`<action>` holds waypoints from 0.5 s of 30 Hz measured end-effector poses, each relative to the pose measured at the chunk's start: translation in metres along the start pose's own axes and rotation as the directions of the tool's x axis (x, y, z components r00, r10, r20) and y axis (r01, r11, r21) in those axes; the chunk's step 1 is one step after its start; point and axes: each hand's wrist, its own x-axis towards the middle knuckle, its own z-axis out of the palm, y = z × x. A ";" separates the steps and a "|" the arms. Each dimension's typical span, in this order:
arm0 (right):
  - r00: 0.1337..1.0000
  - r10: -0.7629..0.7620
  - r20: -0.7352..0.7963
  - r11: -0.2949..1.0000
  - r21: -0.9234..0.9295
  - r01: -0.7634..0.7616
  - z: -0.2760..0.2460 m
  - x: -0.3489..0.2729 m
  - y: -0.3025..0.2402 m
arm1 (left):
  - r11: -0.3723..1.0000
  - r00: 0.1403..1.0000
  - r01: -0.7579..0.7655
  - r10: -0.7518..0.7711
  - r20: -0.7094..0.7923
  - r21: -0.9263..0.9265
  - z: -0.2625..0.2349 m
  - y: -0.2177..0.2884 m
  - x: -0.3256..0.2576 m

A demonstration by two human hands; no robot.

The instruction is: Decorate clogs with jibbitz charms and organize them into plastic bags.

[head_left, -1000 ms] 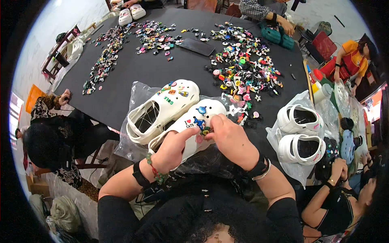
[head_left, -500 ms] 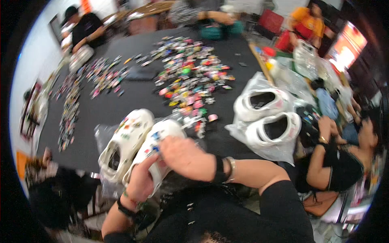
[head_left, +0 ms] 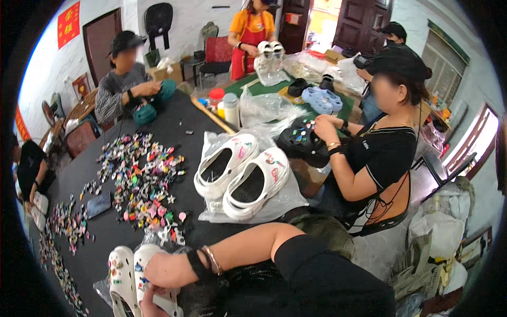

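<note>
At the lower left, a pair of white clogs lies side by side on clear plastic, with small colourful charms on their tops. My right hand [head_left: 168, 270] presses on the top of the right clog [head_left: 147, 251], its fingers closed and their tips hidden, so what they pinch cannot be made out. Just below it, my left hand [head_left: 151, 302] grips the same clog, thumb on its upper; the rest of that hand is partly out of view. Beside it lies the left clog [head_left: 120, 267], untouched.
A big heap of mixed charms [head_left: 140, 182] spreads over the black table [head_left: 198, 259], near a dark phone-like slab [head_left: 99, 205]. A second white pair of clogs [head_left: 257, 185] rests on plastic bagging. To the right, a co-worker [head_left: 377, 142] handles a black clog [head_left: 301, 140]; others work farther off.
My view has swung to the right, so the clogs and my hands now sit lower left. My hands stay on the right clog.
</note>
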 end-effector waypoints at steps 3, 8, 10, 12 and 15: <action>0.995 -0.044 -0.085 0.997 -0.066 0.039 0.005 0.001 -0.001 | 0.995 1.000 -0.005 0.005 -0.001 0.100 0.008 0.004 0.001; 0.995 -0.042 0.085 0.996 -0.076 0.049 0.012 0.004 0.000 | 0.989 1.000 -0.004 0.004 0.006 0.146 0.014 0.007 0.003; 0.996 -0.010 0.090 0.995 -0.097 0.019 0.015 0.003 -0.004 | 0.987 1.000 -0.008 0.006 0.011 0.160 0.014 0.007 0.004; 0.999 -0.016 0.031 0.997 -0.076 0.018 0.016 0.002 -0.008 | 0.986 1.000 -0.007 0.005 0.007 0.166 0.014 0.007 0.004; 0.997 0.049 0.061 0.997 -0.066 -0.045 0.011 0.001 -0.010 | 0.985 1.000 -0.005 0.004 0.006 0.172 0.014 0.006 0.003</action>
